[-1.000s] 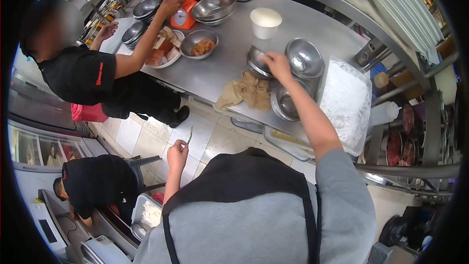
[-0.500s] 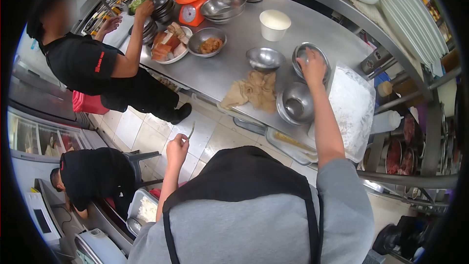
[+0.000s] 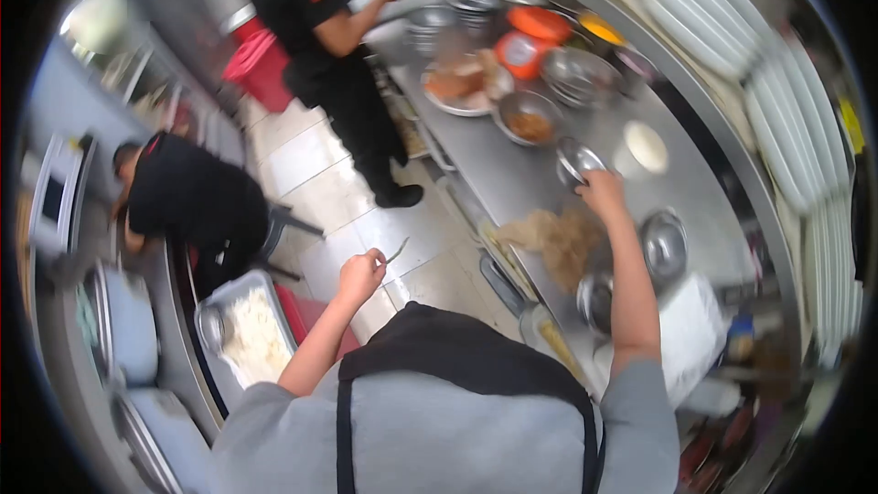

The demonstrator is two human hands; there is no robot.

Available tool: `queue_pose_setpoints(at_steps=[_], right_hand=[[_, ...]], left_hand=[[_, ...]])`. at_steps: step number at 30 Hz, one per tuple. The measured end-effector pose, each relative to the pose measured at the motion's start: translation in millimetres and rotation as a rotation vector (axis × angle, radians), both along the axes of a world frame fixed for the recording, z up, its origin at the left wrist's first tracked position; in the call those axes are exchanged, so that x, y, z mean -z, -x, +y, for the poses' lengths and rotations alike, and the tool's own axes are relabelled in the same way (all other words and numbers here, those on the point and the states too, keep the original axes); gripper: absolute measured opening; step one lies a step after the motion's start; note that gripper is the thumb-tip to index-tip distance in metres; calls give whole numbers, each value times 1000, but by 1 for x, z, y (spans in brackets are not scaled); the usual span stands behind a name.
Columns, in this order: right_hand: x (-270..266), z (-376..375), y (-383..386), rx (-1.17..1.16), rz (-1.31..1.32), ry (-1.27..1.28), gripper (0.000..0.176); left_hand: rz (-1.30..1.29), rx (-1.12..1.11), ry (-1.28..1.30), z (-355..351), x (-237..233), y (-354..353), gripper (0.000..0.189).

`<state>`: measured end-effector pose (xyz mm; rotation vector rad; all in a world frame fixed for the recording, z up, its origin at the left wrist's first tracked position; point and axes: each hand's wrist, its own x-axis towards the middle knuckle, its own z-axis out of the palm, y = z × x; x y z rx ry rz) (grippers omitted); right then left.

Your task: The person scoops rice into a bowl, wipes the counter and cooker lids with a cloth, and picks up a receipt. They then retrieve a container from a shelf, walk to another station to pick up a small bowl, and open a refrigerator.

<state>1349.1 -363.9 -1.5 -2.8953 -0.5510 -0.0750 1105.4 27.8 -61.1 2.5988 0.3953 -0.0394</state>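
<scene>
My left hand (image 3: 361, 276) is out over the floor, its fingertips pinched on a thin, curved greenish strip (image 3: 398, 250) whose kind I cannot make out. Over the steel table, my right hand (image 3: 601, 192) has its fingers at the near rim of a small metal bowl (image 3: 574, 157). Blur hides whether the bowl is lifted. A brown cloth (image 3: 553, 242) lies crumpled just below that hand. One metal bowl (image 3: 666, 245) is to the right of my forearm; another metal bowl (image 3: 594, 300) is partly hidden behind it. A white tub (image 3: 643, 148) stands beyond the hand.
A bowl of orange-brown food (image 3: 529, 125), a plate of pink pieces (image 3: 457, 87) and an orange scale (image 3: 521, 55) stand farther along the steel table (image 3: 512, 187). One co-worker (image 3: 338, 55) stands there; another person (image 3: 197, 187) bends at the left. A tub of white food (image 3: 251, 338) is by my left elbow.
My right hand has left the bowl at the right and moved left to the small bowl near the cloth. My left hand still pinches the strip. The view has turned left.
</scene>
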Motion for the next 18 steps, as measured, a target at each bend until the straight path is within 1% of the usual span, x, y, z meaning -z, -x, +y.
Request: queue_pose_setpoints(at_steps=[1,2,3,4,5,6,7,8,10,11,13,14,16,18], right_hand=[[-13,21,-1,-53,4,-53,15],[-26,46,-1,-131,3,-51,15],[-38,74,1,-185,68,-119,16],[-42,102,6,-232,137,-185,17],[-36,157,11,-391,136,-214,16],[-27,186,23,-489,126,-241,15],[-19,214,33,-532,205,-317,16],[-9,242,43,-570,286,-390,16],[17,289,58,-733,260,-397,17],[22,314,66,-754,338,-375,17],[46,356,76,-790,466,-295,18],[61,378,75,-809,503,-238,19],[64,422,81,-829,523,-144,21],[71,464,80,-877,519,-171,21]], left_hand=[[1,-19,-17,7,3,6,10],[8,-35,-36,16,7,15,10],[-63,-68,-55,28,20,21,11],[-63,-132,-60,39,27,31,11],[-36,-256,19,65,30,48,11],[-17,-317,107,81,38,51,11],[-64,-384,236,102,59,60,9],[-79,-413,233,121,66,68,9],[46,-709,806,158,76,78,8],[30,-726,803,178,83,84,8],[-83,-865,1176,214,95,97,9],[-105,-871,1173,232,96,98,9],[-103,-969,1282,267,90,101,10],[-130,-961,1297,301,80,100,11]])
